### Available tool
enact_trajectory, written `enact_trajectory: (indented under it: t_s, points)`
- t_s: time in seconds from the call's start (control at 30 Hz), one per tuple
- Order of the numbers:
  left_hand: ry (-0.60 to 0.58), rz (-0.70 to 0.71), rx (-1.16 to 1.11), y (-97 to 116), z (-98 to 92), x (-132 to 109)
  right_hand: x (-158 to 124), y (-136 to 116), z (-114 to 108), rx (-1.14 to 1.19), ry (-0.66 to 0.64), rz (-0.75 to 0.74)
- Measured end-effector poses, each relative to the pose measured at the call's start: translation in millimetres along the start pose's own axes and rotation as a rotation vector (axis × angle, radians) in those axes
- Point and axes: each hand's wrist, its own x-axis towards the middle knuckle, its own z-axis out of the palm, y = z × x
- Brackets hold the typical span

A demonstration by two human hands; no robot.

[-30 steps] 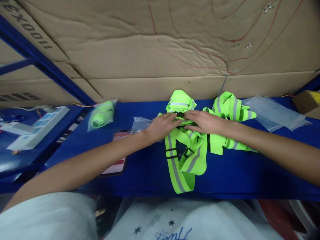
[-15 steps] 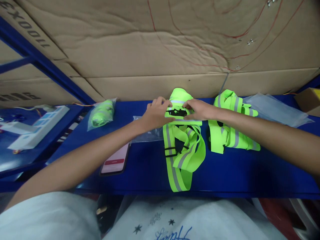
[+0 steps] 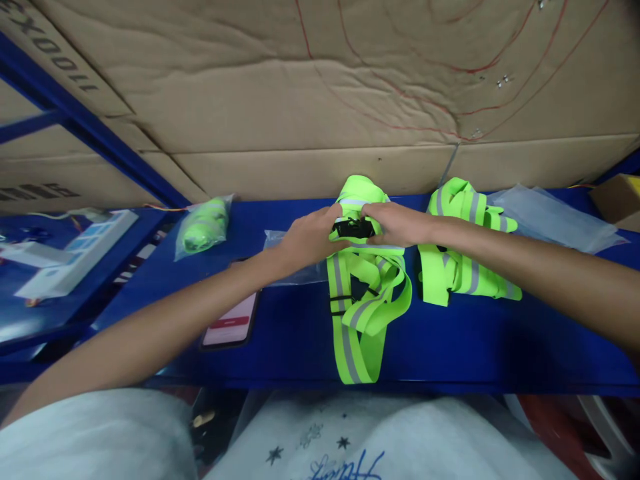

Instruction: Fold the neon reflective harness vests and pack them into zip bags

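Observation:
A neon yellow-green reflective strap harness (image 3: 353,333) with grey stripes lies bunched on the blue table, its loops trailing toward the front edge. From the left, my left hand (image 3: 315,233) grips the upper part of the harness, fingers curled round its far side. My right hand (image 3: 397,223) closes on the same part from the right, thumb and fingers bent. Between both hands shows a black buckle (image 3: 354,229). Just right of it rests a second reflective harness (image 3: 465,260), partly behind my right forearm. A clear plastic bag (image 3: 300,273) lies partly under my left hand.
On the blue table (image 3: 295,340), a phone (image 3: 233,320) lies left of the harness. A bagged neon roll (image 3: 203,227) is at back left, flat clear bags (image 3: 555,217) at back right. Behind stands a cardboard wall (image 3: 280,113); a white power strip (image 3: 80,257) is far left.
My left hand has shifted slightly down along the harness, its fingers tucking further behind it. The black buckle shows more plainly between my hands. The trailing loops have moved slightly.

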Motion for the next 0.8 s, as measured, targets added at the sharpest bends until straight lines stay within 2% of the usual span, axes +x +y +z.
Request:
enact_trajectory:
  t_s: [0.2, 0.33, 0.43, 0.53, 0.7, 0.8]
  points:
    - [0.087, 0.242, 0.198, 11, 6.3, -17, -21, -13, 9, -0.111, 0.094, -0.045]
    - [0.074, 0.2, 0.036, 12, -4.8, -13, -24, -7, -2, -0.017, 0.112, -0.098]
    - [0.061, 0.202, -0.085, 11, -35.0, -8, -30, -7, -30, 0.066, 0.145, -0.097]
    - [0.064, 0.227, -0.084, 16, -77.6, -10, -45, -19, -66, 0.133, 0.204, -0.121]
    - [0.154, 0.273, -0.319, 38, -142.0, -31, -79, -56, -116, 0.125, 0.342, -0.149]
    - [0.154, 0.292, -0.409, 48, -172.8, -46, -100, -75, -143, 0.09, 0.41, -0.127]
